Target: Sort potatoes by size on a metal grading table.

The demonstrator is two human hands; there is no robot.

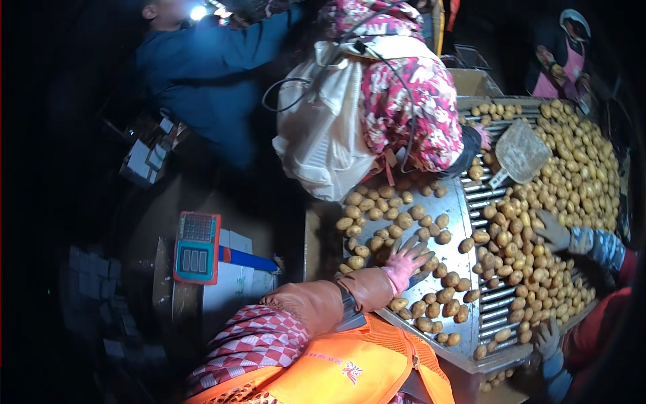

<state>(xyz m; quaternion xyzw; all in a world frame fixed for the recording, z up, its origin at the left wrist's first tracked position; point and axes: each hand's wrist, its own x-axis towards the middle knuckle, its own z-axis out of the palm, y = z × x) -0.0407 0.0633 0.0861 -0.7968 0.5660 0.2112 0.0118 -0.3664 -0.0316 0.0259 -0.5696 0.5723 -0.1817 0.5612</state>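
My left hand (406, 260), in a pink glove with dark grey fingers, lies over potatoes on a metal sorting table (456, 202). Its fingers are spread, and none is seen closed around a potato. Loose potatoes (449, 295) lie just below and right of the hand, with another group (376, 212) above it. A brown sleeve cover reaches up my forearm over a checkered sleeve. My right hand is out of view; before me on that side are the table's metal edge and a slatted grate (492, 303) with more potatoes.
A large potato heap (575, 166) covers the right side, with a scoop (522, 151) at its edge. A co-worker's gloved hands (552, 231) touch the heap and the near edge. Another person with a white backpack (323, 131) leans over the far side. A scale display (197, 247) stands left.
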